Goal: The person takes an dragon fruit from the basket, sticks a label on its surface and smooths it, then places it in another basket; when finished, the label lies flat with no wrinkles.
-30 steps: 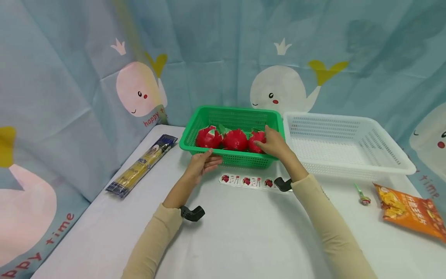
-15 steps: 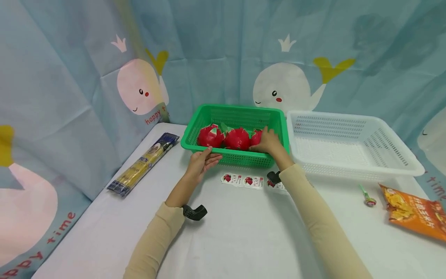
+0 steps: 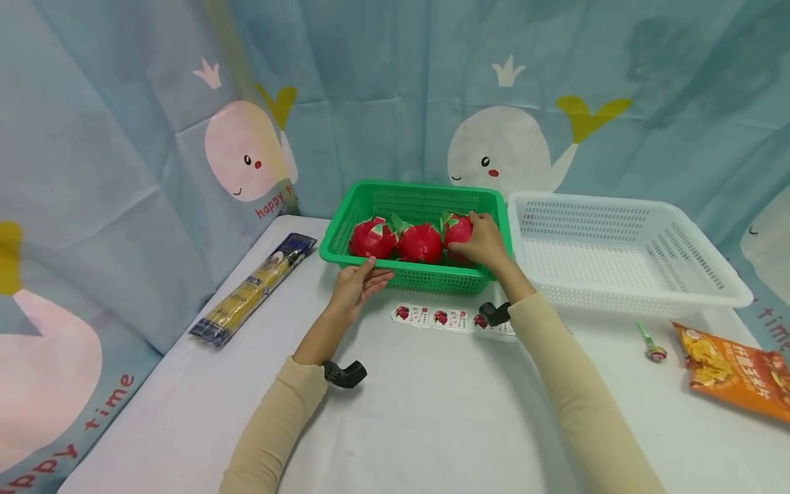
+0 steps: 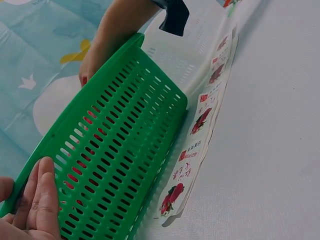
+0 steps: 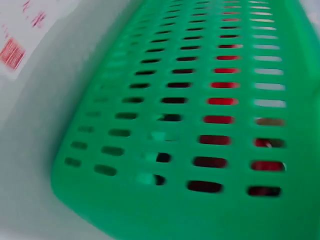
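A green plastic basket [image 3: 426, 280] holds several red dragon fruits with green-tipped scales. The left [image 3: 373, 239] and middle [image 3: 421, 243] fruits lie side by side. My right hand [image 3: 487, 241] reaches over the front rim and grips the dragon fruit on the right [image 3: 455, 228], thumb on its near side. More red shows just below that fruit. My left hand [image 3: 354, 289] holds the basket's front rim near its left end, thumb at the rim and fingers against the outer wall, as the left wrist view shows. In the right wrist view the basket wall hides the right hand.
A white basket [image 3: 629, 296] stands right of the green one. In front lies a strip of dragon fruit stickers [image 3: 441, 320]. A pasta packet [image 3: 253, 288] is at left; a lollipop [image 3: 654, 351] and an orange snack bag [image 3: 731, 370] are at right. A whale-print curtain [image 3: 382, 89] hangs behind.
My right hand has closed round the right dragon fruit and raised and tilted it a little, so its green tips show. My left hand stays at the basket rim.
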The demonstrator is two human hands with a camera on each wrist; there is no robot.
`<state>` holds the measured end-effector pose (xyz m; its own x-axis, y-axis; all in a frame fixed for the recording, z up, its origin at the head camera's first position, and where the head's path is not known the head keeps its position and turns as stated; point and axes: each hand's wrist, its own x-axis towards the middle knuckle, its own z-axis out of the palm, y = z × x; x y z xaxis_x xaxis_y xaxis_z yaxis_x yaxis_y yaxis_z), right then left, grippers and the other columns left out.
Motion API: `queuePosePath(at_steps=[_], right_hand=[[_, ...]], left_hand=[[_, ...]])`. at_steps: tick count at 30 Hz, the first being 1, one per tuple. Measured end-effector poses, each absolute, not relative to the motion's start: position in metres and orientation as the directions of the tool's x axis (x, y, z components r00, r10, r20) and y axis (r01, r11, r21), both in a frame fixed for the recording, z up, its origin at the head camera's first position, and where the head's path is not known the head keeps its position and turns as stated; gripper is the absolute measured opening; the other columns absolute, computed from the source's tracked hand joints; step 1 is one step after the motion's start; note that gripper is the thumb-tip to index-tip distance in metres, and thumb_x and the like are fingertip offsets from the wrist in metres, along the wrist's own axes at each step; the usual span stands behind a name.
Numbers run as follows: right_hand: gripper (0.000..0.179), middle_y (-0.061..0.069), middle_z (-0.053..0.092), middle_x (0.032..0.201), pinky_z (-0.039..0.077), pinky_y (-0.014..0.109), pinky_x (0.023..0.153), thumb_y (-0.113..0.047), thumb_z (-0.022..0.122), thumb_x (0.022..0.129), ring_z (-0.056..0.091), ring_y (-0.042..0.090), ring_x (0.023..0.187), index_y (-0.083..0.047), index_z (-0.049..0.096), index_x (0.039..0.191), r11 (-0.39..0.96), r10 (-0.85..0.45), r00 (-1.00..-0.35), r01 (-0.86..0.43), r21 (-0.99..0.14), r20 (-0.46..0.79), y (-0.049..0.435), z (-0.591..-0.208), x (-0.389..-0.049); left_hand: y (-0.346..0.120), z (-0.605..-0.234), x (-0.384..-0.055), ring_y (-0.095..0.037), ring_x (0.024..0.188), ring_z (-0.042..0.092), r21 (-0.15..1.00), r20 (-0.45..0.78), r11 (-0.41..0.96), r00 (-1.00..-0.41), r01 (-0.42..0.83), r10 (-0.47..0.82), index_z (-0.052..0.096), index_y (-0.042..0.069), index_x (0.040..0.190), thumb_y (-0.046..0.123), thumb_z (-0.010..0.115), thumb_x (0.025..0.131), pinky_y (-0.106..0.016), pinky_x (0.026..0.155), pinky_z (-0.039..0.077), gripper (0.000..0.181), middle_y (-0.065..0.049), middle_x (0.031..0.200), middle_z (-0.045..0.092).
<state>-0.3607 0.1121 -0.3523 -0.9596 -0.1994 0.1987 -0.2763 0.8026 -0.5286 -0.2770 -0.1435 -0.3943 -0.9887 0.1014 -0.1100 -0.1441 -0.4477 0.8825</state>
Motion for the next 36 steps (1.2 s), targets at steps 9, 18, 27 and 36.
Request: queuePosePath(at_steps=[9, 18, 27, 36], right_hand=[[0.080, 0.020, 0.035, 0.137, 0.050, 0.049, 0.087, -0.025, 0.071, 0.079, 0.042, 0.035, 0.119, -0.005, 0.028, 0.144, 0.654, -0.209, -0.947, -0.321, -0.685, 0.244, 0.128, -0.334, -0.346], [0.079, 0.013, 0.039, 0.136, 0.051, 0.052, 0.083, -0.022, 0.077, 0.072, 0.041, 0.032, 0.120, -0.014, 0.038, 0.140, 0.616, -0.311, -0.889, -0.458, -0.641, 0.336, 0.156, -0.298, -0.279], [0.073, 0.006, 0.040, 0.136, 0.055, 0.037, 0.076, -0.018, 0.079, 0.070, 0.044, 0.026, 0.117, -0.016, 0.047, 0.135, 0.502, -0.508, -0.780, -0.612, -0.611, 0.364, 0.170, -0.332, -0.195], [0.070, 0.002, 0.042, 0.134, 0.054, 0.024, 0.076, -0.025, 0.080, 0.070, 0.041, 0.025, 0.121, -0.021, 0.049, 0.133, 0.420, -0.657, -0.719, -0.599, -0.681, 0.227, 0.173, -0.381, -0.166]], left_hand=[[-0.146, -0.396, -0.276, -0.012, 0.074, 0.070, 0.882, -0.106, -0.451, -0.989, -0.140, 0.100, 0.061, 0.003, 0.089, 0.024, 0.048, 0.096, -0.019, 0.068, 0.054, 0.025, -0.004, 0.079, 0.072], [-0.146, -0.395, -0.279, -0.012, 0.073, 0.070, 0.869, -0.138, -0.465, -0.985, -0.169, 0.101, 0.059, 0.002, 0.091, 0.022, 0.049, 0.095, -0.020, 0.068, 0.055, 0.023, -0.006, 0.080, 0.072], [-0.144, -0.389, -0.283, -0.011, 0.072, 0.070, 0.873, -0.138, -0.459, -0.986, -0.167, 0.098, 0.056, 0.001, 0.095, 0.024, 0.048, 0.096, -0.019, 0.067, 0.055, 0.024, -0.004, 0.078, 0.072], [-0.141, -0.392, -0.284, -0.011, 0.071, 0.070, 0.876, -0.131, -0.457, -0.988, -0.153, 0.079, 0.056, 0.002, 0.088, 0.023, 0.048, 0.096, -0.019, 0.066, 0.055, 0.024, -0.004, 0.076, 0.072]])
